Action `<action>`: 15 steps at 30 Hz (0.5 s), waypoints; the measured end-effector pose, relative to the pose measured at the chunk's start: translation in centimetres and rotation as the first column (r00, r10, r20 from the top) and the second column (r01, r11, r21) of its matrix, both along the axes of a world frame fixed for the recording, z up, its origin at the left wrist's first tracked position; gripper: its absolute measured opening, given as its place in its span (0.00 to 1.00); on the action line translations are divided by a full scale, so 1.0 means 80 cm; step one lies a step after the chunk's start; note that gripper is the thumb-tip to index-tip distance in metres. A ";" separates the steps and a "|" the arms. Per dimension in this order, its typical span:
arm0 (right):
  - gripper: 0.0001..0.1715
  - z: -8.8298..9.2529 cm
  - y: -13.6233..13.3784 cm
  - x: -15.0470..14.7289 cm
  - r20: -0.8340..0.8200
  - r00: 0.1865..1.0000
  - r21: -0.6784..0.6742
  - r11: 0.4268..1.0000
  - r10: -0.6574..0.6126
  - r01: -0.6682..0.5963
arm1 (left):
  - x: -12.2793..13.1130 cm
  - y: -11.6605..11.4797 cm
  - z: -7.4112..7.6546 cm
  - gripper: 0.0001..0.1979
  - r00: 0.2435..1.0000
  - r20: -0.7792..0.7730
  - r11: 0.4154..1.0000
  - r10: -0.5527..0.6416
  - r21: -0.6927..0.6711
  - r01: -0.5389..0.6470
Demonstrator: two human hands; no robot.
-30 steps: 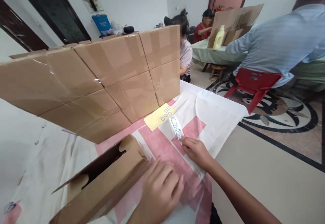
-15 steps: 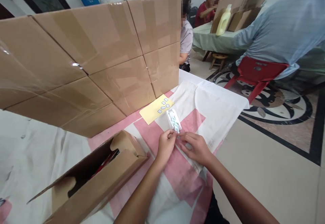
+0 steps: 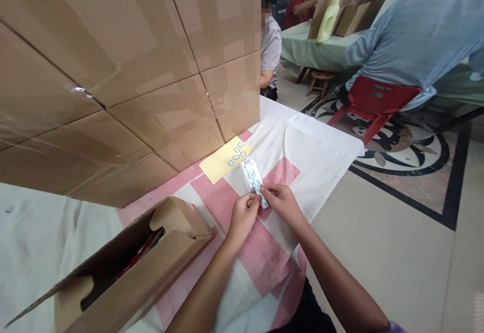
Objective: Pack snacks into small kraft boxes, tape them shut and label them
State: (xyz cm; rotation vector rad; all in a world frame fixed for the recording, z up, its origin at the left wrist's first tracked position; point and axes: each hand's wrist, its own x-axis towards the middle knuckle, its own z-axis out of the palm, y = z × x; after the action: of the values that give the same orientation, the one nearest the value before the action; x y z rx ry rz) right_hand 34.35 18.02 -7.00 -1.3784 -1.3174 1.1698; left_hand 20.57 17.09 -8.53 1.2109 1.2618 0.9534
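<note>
A small white packet with green print (image 3: pixel 252 178) lies on the pink and white tablecloth (image 3: pixel 264 252). My left hand (image 3: pixel 242 217) and my right hand (image 3: pixel 284 203) both pinch its near end, fingers closed, one hand on each side. Just beyond the packet a yellow paper sheet (image 3: pixel 221 161) carries several small white pieces. An open cardboard box (image 3: pixel 124 267) lies on its side to my left, with something red inside.
A tall wall of taped cardboard boxes (image 3: pixel 124 76) stands along the back of the table. Beyond the table's right edge is tiled floor, a red chair (image 3: pixel 372 104), a person in a blue shirt, and other people at a green-covered table with a yellow bottle (image 3: pixel 328 18).
My left hand left the cardboard box and came to the packet, joining my right hand in pinching its near end. The view tilted down and closer.
</note>
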 end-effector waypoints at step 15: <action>0.20 -0.008 -0.002 -0.018 0.015 0.996 0.041 0.995 -0.091 0.090 | -0.014 0.013 0.023 0.09 0.918 -0.323 0.956 0.231 0.253 -0.152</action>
State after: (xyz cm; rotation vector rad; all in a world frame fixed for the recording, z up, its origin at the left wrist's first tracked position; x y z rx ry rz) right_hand 32.93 17.88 -7.62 -1.4071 -1.2703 1.0676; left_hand 19.47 18.14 -6.66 1.5005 1.6122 1.0772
